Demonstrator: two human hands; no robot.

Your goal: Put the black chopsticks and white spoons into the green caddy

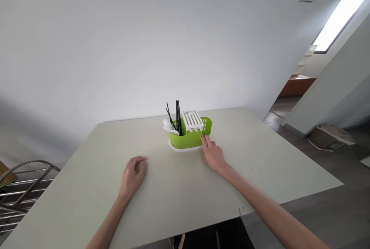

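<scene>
A green utensil holder (189,141) with a white base stands at the far side of the table, near the wall. In its left part are several black chopsticks (177,116) standing upright or leaning, and white spoons (167,125). A white slotted rack (192,120) sits over its middle. My right hand (213,152) is at the front right of the holder, fingers closed on its rim; the thumb is partly hidden. My left hand (133,175) rests on the table to the left, fingers loosely curved and thumb apart, with nothing in it.
The pale table (173,202) meets a plain wall (173,41) at the back. A metal rack (23,191) stands beyond the left edge. On the floor at right lies a brown box-like object (329,137), near a doorway.
</scene>
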